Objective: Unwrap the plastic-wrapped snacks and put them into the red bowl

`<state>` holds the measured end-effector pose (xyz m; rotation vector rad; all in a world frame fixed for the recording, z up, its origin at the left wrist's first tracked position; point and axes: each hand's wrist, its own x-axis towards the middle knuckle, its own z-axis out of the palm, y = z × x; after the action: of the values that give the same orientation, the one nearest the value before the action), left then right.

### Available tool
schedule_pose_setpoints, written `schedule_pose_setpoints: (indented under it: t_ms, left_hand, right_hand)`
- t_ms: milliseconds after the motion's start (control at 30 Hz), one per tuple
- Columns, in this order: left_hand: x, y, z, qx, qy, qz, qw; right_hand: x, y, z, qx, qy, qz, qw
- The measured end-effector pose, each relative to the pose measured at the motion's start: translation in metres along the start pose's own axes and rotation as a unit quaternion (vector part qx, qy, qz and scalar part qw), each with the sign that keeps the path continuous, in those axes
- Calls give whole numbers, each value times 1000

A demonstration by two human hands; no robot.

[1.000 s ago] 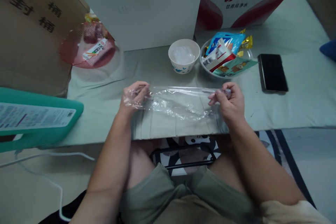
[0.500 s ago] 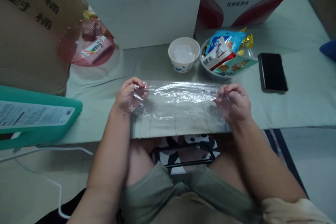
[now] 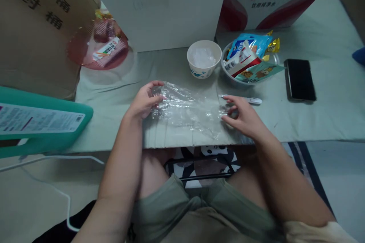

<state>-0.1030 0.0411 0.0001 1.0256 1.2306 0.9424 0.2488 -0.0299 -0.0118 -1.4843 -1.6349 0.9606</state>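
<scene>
A crinkled clear plastic film [image 3: 188, 108] lies spread above the table's front edge; whether it is a bag or a single sheet I cannot tell. My left hand [image 3: 145, 100] holds its left end, thumb and fingers curled about it. At the film's right end, my right hand [image 3: 241, 115] is open, its fingers apart and slightly bent. The fingertips are close to the film, and any contact is unclear. Partly hidden behind the right hand is a slim white-handled tool [image 3: 255, 101], its kind not clear.
Beyond the film stand a paper cup [image 3: 202, 72] with clear plastic inside and a bowl [image 3: 242, 81] of snack packets. A black phone [image 3: 300, 79] lies right. A red bowl [image 3: 82, 59], green jug [image 3: 62, 134], cardboard box [image 3: 37, 57] and white boxes [image 3: 159, 11] flank the back and left.
My right hand has let go of the film's right end and opened. The film has gone slack and crumpled, while the left hand stays at its end. The white-handled tool now shows.
</scene>
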Motion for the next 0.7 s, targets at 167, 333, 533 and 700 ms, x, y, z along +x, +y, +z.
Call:
schedule_pose_setpoints:
  t_ms: [167, 333, 533, 700]
  left_hand:
    - [-8, 10, 7, -75, -134, -22, 988]
    - [-17, 19, 38, -78, -199, -18, 977]
    - [-9, 15, 51, -156, -180, 17, 971]
    - [-5, 1, 70, -116, -223, -61, 966]
  right_hand:
    - [10, -4, 3, 103, 95, -38, 989]
    - [22, -22, 35, 319, -207, 40, 924]
    - [21, -36, 48, 298, -283, 111, 905]
    - [23, -28, 52, 277, -93, 103, 951]
